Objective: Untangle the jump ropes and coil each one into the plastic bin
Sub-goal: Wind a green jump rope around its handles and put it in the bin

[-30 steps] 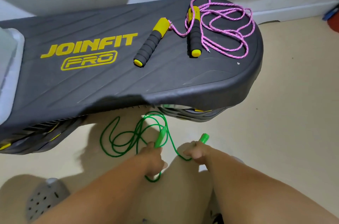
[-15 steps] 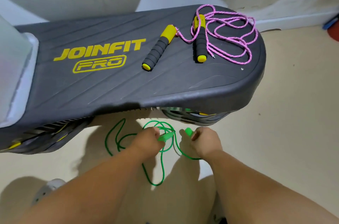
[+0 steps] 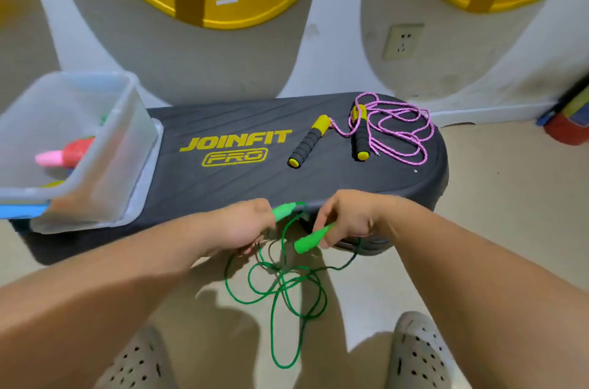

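Black ribbed plastic tabletop sits just beyond both hands. Left hand and right hand each curl their fingers round one handle of the thin green plastic jump rope, its tangled cord hanging below the fingers. Best to draw the handles apart slowly, shake the loops free, then coil into the clear plastic bin up-left of the fingers

Bare left forearm and right forearm. 2 grey perforated shoes at the bottom edge: left clog, right clog.

Head-worn view, facing forward and down; near hands
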